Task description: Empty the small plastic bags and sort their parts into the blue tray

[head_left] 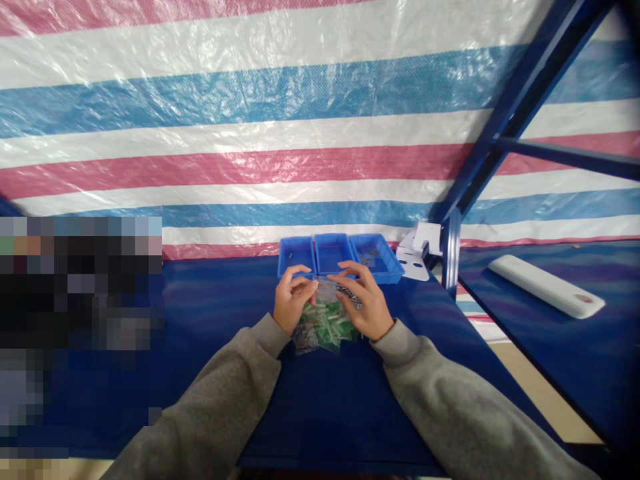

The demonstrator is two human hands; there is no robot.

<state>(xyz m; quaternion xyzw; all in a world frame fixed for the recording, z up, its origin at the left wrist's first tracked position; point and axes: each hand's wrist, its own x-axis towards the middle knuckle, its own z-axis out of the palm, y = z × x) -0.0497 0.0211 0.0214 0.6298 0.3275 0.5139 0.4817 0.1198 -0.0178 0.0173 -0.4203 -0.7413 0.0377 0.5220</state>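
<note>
The left hand (291, 299) has its fingers curled at the left edge of a clear bag (326, 289); whether they pinch it, I cannot tell. The bag is over green packets (327, 325) on the blue tabletop (340, 413), near three blue trays (333, 251); at its right, the right hand (369, 305) has fingers spread apart.

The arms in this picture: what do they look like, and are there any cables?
They are a person's arms, in loose, plain grey sleeves with fitted cuffs. The left hand and right hand wear no gloves; no cables or markings show.
</note>
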